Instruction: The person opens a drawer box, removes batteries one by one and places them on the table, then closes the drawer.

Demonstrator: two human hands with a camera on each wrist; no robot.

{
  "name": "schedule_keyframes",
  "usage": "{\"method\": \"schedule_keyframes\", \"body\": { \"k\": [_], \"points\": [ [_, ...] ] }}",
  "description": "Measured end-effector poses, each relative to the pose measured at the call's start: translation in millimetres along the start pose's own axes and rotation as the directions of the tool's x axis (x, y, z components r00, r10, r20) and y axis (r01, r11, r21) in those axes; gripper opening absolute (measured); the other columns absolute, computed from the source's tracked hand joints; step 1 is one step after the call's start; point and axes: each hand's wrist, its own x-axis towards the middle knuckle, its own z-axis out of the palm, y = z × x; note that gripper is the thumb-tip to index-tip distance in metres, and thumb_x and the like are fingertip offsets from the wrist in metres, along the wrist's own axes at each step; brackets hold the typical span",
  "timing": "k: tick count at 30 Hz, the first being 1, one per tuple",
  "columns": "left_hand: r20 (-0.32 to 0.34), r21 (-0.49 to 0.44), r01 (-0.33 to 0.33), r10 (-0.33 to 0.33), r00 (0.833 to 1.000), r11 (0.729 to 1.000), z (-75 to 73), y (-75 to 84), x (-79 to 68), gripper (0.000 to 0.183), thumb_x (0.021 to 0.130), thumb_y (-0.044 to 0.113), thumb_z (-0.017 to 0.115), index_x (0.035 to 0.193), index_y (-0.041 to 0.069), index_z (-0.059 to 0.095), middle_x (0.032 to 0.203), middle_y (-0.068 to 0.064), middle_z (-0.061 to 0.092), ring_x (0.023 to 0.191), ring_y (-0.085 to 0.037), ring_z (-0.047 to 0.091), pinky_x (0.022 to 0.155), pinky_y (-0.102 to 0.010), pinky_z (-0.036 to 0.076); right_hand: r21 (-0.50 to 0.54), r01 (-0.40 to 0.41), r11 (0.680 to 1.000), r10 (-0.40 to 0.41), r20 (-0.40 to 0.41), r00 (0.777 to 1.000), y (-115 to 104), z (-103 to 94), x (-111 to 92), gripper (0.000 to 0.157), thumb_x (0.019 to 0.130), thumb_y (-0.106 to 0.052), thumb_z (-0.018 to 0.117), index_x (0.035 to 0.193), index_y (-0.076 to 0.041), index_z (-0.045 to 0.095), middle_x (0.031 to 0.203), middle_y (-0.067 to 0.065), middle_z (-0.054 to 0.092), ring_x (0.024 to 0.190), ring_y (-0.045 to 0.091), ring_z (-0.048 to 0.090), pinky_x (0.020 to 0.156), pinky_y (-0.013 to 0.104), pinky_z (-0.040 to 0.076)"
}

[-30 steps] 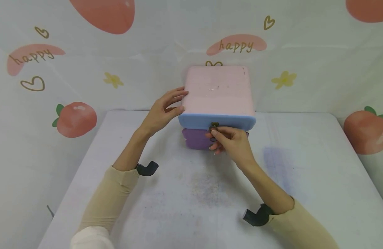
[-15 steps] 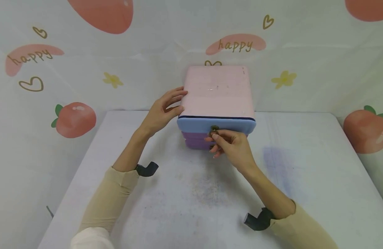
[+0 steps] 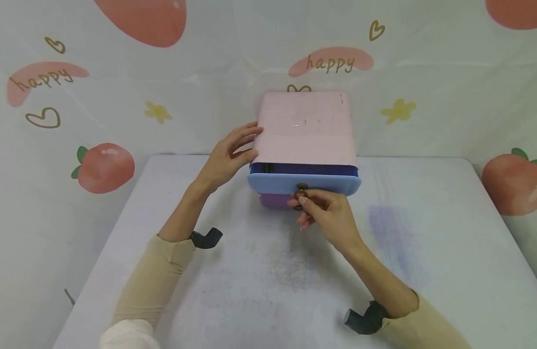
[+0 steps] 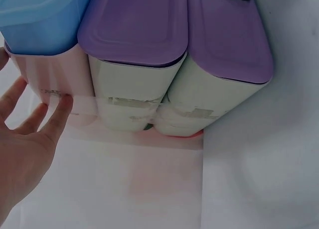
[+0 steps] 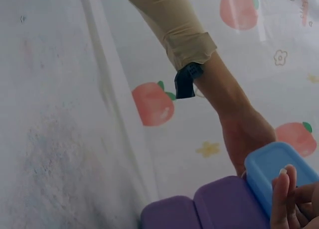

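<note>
A small stacked drawer unit stands at the back of the table, with a pink top (image 3: pixel 305 128). Its blue top drawer (image 3: pixel 272 183) is pulled part way out, and a strip of dark blue interior shows, with a small greenish thing (image 3: pixel 268 167) inside at the left. My right hand (image 3: pixel 331 213) pinches the drawer's ring pull (image 3: pixel 301 194) between thumb and forefinger. Spread fingers of my left hand (image 3: pixel 229 157) rest against the unit's left side; the left wrist view shows these fingertips on the pink casing (image 4: pixel 55 79). Below sit two purple drawers (image 4: pixel 134 25), both closed.
A white cloth with printed fruit and "happy" lettering (image 3: pixel 331 63) hangs right behind the unit. The white table (image 3: pixel 233 291) has purple smudges (image 3: pixel 390 232) at the right. Clear tape (image 4: pixel 149 107) runs along the unit's side.
The blue drawer has slid out toward me from closed to partly open, my right hand moving back with its ring pull. My left hand has stayed at the unit's side.
</note>
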Motion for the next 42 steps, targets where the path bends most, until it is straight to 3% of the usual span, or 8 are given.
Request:
{"method": "schedule_keyframes", "body": {
  "k": [14,23,31,42],
  "points": [
    [-0.001,-0.009,-0.005,0.005,1.0,1.0,0.2,-1.2,-0.6,0.051,0.097,0.006,0.062,0.146,0.006,0.048,0.158,-0.002,0.035,0.141,-0.026,0.039,0.112,-0.046,0.037,0.0,0.009,1.0,-0.009,0.012,1.0,-0.3,2.4,-10.5,0.024,0.098,-0.013,0.063,0.11,0.007,0.07,0.098,0.017,0.074,0.062,0.022,0.067,0.057,0.038,0.059],
    [-0.007,0.007,0.008,-0.008,1.0,1.0,0.4,0.8,-1.3,0.051,0.098,0.006,0.061,0.147,0.007,0.048,0.158,-0.001,0.034,0.142,-0.025,0.039,0.112,-0.043,0.037,-0.028,-0.014,1.0,0.014,0.009,1.0,-3.1,2.7,-19.2,0.026,0.097,-0.014,0.065,0.111,0.007,0.07,0.097,0.017,0.074,0.061,0.026,0.067,0.057,0.038,0.059],
    [-0.008,-0.002,0.018,-0.018,1.0,1.0,0.3,1.0,-1.0,0.05,0.098,0.006,0.061,0.146,0.007,0.048,0.158,0.0,0.034,0.142,-0.024,0.038,0.111,-0.04,0.038,-0.017,-0.003,1.0,0.003,0.018,1.0,-2.4,3.8,-25.7,0.023,0.097,-0.011,0.065,0.11,0.007,0.07,0.098,0.026,0.072,0.059,0.022,0.066,0.058,0.038,0.059],
    [-0.013,0.007,0.018,-0.018,1.0,1.0,1.1,0.6,-1.8,0.051,0.098,0.008,0.062,0.147,0.008,0.048,0.158,0.001,0.034,0.142,-0.023,0.038,0.111,-0.036,0.039,-0.005,0.011,1.0,-0.011,0.028,1.0,-2.7,6.0,-35.0,0.021,0.098,-0.01,0.063,0.111,0.006,0.07,0.097,0.02,0.073,0.06,0.024,0.067,0.058,0.038,0.058]
  ]
}}
